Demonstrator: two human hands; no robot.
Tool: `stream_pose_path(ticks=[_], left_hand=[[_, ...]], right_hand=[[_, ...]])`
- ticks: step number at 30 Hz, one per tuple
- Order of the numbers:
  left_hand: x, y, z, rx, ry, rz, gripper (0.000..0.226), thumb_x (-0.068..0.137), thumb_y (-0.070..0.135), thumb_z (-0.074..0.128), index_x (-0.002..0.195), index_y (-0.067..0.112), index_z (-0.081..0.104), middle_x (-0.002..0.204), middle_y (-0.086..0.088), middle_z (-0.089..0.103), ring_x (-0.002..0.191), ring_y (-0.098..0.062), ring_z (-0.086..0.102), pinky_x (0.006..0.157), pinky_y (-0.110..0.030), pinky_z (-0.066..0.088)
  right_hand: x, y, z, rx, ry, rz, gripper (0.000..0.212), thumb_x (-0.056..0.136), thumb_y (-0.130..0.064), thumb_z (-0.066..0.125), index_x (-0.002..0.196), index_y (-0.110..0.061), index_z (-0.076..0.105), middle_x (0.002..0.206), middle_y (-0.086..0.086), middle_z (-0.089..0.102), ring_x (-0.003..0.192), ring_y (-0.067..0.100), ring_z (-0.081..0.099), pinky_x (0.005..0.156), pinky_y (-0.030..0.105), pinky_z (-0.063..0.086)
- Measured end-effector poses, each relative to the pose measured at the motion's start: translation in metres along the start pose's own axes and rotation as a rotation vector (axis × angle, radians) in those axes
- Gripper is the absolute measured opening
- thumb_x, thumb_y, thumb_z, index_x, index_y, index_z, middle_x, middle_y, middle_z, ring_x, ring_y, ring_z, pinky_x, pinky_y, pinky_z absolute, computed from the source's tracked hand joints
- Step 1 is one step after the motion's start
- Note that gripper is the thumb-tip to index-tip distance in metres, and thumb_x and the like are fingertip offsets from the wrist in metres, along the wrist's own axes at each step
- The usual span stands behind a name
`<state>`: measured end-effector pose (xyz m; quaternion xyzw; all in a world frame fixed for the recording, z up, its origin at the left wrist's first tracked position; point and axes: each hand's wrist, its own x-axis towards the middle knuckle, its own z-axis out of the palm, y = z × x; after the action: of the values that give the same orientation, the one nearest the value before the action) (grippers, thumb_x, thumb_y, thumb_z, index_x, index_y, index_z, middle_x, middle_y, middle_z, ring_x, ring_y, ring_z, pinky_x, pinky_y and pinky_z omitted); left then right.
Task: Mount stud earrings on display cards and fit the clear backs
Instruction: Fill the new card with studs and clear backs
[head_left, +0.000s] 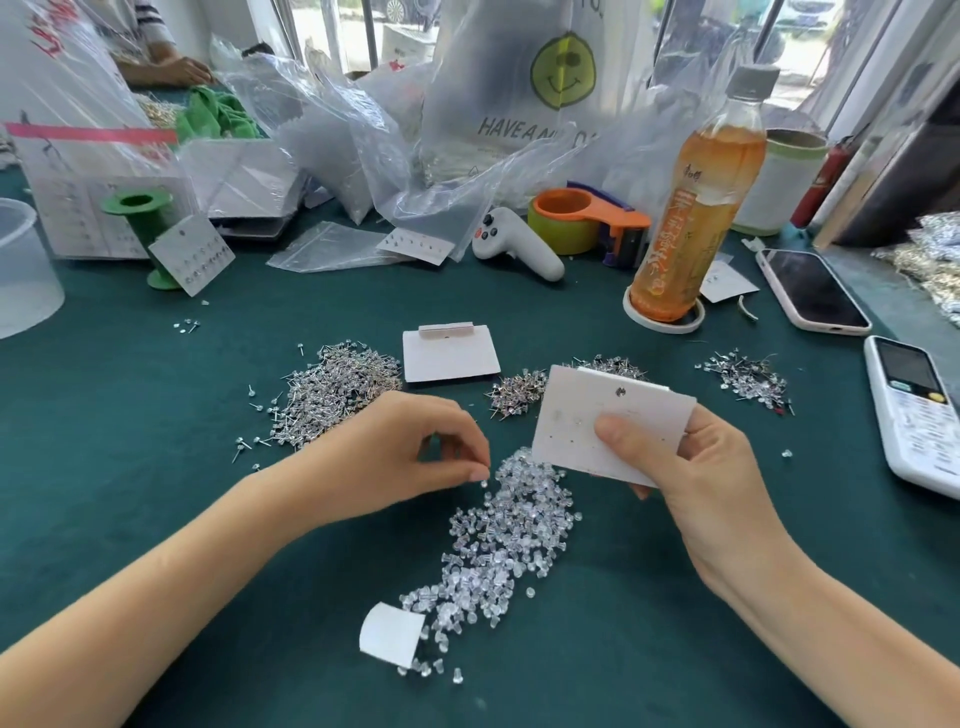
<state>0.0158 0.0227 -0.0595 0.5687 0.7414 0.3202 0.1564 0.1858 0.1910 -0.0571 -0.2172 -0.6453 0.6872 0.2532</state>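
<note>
Table (156, 493) covered in dark green felt-like cloth, matte.

Right hand (691, 467) holds a white display card (597, 415), stiff, flat, rectangular, with a small hang hole near its top edge and rows of tiny punched holes. Thumb lies across the card's face, the other fingers curl behind it; card is tilted, its lower edge over the heap of clear backs (498, 545).

The clear backs are small, translucent, soft-looking plastic nubs, spilled in a long drift from the card's lower edge toward the near table edge. A curled scrap of white paper (390, 636) lies at the drift's near end.

Left hand (415, 457), fingers curled, thumb and forefinger tips brought together at the top left edge of the drift, with one clear back right at the fingertips (478, 474); whether it is actually pinched I cannot tell.

Stud earrings in three heaps beyond the hands: large pile of stud earrings (332, 389) at left, thin metal posts with small glassy heads, bristly texture; a middle heap (514, 392) partly behind the held card; a smaller heap (748, 376) at right.

A second blank card (451, 353) lies flat between the left and middle heaps. A filled card (193, 254) leans against a green plastic spool (143, 218). A bottle of amber tea (696, 208) stands upright in a white ring holder.
</note>
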Motion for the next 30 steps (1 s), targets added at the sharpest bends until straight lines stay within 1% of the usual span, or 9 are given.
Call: stream_pose_path(ticks=[5,11,14,17,19,21,25,27,30], left_hand=[[0.000,0.000,0.001,0.007,-0.046,-0.020,0.007,0.080,0.022,0.075,0.085,0.027,0.073,0.080,0.012,0.064,0.070,-0.005,0.059,0.064,-0.007,0.039],[0.000,0.000,0.003,0.024,-0.042,-0.021,0.009,0.081,0.019,0.074,0.085,0.028,0.072,0.081,0.013,0.064,0.071,-0.007,0.060,0.064,-0.009,0.041],[0.000,0.001,0.004,-0.158,-0.004,-0.081,0.011,0.082,0.014,0.072,0.083,0.024,0.071,0.079,0.010,0.070,0.067,-0.004,0.060,0.064,-0.014,0.046],[0.002,0.005,0.002,-0.436,-0.004,-0.160,0.009,0.078,0.010,0.076,0.082,0.017,0.073,0.084,-0.002,0.074,0.075,-0.013,0.069,0.070,-0.021,0.054],[0.003,0.009,0.001,-0.587,0.010,-0.207,0.013,0.070,0.016,0.079,0.083,0.018,0.075,0.086,-0.005,0.075,0.078,-0.012,0.070,0.071,-0.016,0.052],[0.005,0.012,0.001,-0.691,0.039,-0.264,0.018,0.065,0.021,0.080,0.083,0.020,0.077,0.085,-0.003,0.075,0.079,-0.009,0.069,0.072,-0.014,0.051],[0.006,0.019,0.003,-0.822,0.048,-0.308,0.016,0.064,0.011,0.083,0.073,0.022,0.076,0.079,0.001,0.074,0.071,-0.006,0.066,0.063,-0.014,0.050],[0.006,0.024,0.005,-0.845,0.027,-0.306,0.016,0.064,0.008,0.082,0.071,0.021,0.076,0.081,-0.002,0.075,0.072,-0.008,0.067,0.064,-0.015,0.051],[0.005,0.028,0.007,-0.825,0.005,-0.284,0.015,0.063,0.012,0.084,0.074,0.018,0.076,0.081,-0.003,0.075,0.076,-0.010,0.069,0.070,-0.016,0.052]], right_hand=[[-0.004,0.004,0.003,-0.021,-0.025,-0.025,0.030,0.052,-0.043,0.077,0.081,-0.036,0.075,0.077,-0.004,0.074,0.059,0.004,0.060,0.043,0.015,0.040],[-0.008,0.006,0.005,-0.045,-0.033,-0.080,0.022,0.057,-0.037,0.076,0.079,-0.038,0.075,0.076,-0.007,0.074,0.059,0.004,0.060,0.046,0.013,0.042],[-0.010,0.006,0.004,-0.066,-0.059,-0.172,0.017,0.064,-0.026,0.074,0.078,-0.036,0.076,0.073,-0.012,0.073,0.061,-0.003,0.063,0.053,0.008,0.045],[-0.013,0.012,0.003,-0.226,-0.081,-0.350,0.007,0.071,-0.027,0.073,0.077,-0.023,0.075,0.075,-0.009,0.072,0.067,-0.002,0.064,0.060,0.009,0.048],[-0.012,0.017,0.001,-0.380,-0.094,-0.545,0.012,0.082,-0.025,0.072,0.083,-0.013,0.075,0.075,-0.010,0.071,0.069,0.001,0.064,0.062,0.014,0.050],[-0.011,0.020,-0.001,-0.534,-0.129,-0.768,0.019,0.087,-0.022,0.067,0.082,-0.005,0.074,0.078,-0.006,0.071,0.070,0.011,0.066,0.060,0.025,0.052],[-0.006,0.021,-0.004,-0.789,-0.177,-1.073,0.011,0.083,-0.001,0.065,0.079,-0.003,0.075,0.079,0.002,0.073,0.071,0.022,0.067,0.058,0.033,0.053],[-0.005,0.021,-0.005,-0.852,-0.175,-1.165,0.019,0.084,0.004,0.060,0.076,-0.004,0.075,0.079,0.002,0.072,0.071,0.023,0.068,0.059,0.032,0.053],[-0.006,0.018,-0.004,-0.889,-0.183,-1.236,0.039,0.097,-0.003,0.044,0.074,-0.006,0.075,0.077,0.002,0.071,0.070,0.022,0.067,0.061,0.030,0.054]])
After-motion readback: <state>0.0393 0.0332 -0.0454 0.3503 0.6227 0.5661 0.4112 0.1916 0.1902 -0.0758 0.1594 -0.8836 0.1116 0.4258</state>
